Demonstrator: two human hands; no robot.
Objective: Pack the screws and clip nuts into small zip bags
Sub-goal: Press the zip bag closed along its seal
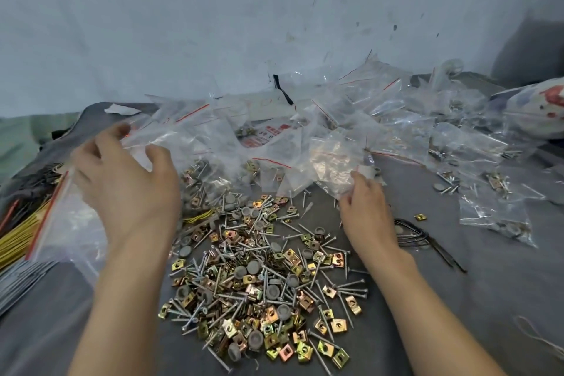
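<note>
Hardware nearer than the fingers, bags beyond them

Both my hands are up at the far heap of zip bags (396,113), while the loose screws and clip nuts (259,278) lie on the grey cloth (488,299) between my forearms, nearer to me than either hand. My right hand (364,207) pinches the near edge of a small zip bag (332,162), fingers curled tight on the plastic. It sits just beyond the pile's far right edge, so I judge it the nearer hand for filling. My left hand (128,186) is spread wide, with a second bag (171,134) lying between thumb and forefinger. I cannot tell whether it has closed on that bag. I also cannot make out which edge of the pinched bag is its mouth.
</note>
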